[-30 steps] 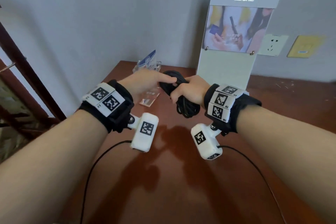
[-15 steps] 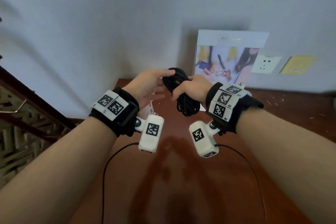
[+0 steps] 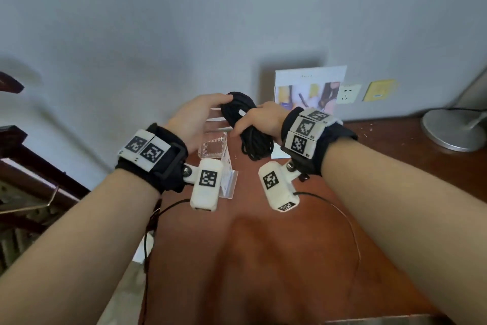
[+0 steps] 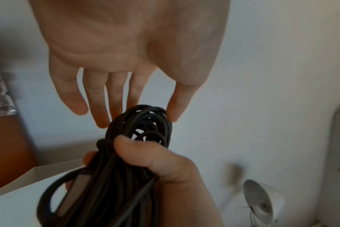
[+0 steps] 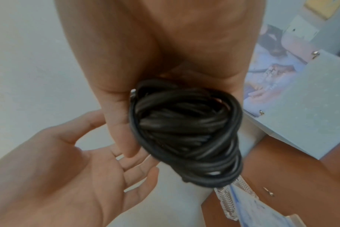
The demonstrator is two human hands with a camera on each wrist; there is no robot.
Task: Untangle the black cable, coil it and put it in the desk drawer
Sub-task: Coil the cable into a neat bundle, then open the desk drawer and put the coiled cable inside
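Observation:
The black cable (image 3: 246, 124) is wound into a thick bundle and held in the air above the brown desk (image 3: 263, 245). My right hand (image 3: 259, 121) grips the bundle around its middle, thumb over the strands. In the left wrist view the bundle (image 4: 130, 161) runs up from that fist (image 4: 159, 162). My left hand (image 3: 200, 119) is spread with straight fingers, and its thumb tip (image 4: 175, 110) touches the top loops. From the right wrist camera the coil's (image 5: 186, 130) lower loops hang below my palm. No drawer is in view.
A clear acrylic card holder (image 3: 214, 145) stands on the desk under my hands. A white photo board (image 3: 308, 87) leans on the wall behind. A silver lamp base (image 3: 453, 129) sits at the right. Wall sockets (image 3: 347, 94) are beyond. Thin sensor wires (image 3: 350, 229) cross the desk.
The view tilted upward and both hands lifted the bundle slightly higher. My left hand opened and spread beside the coil's top, while the right kept its grip.

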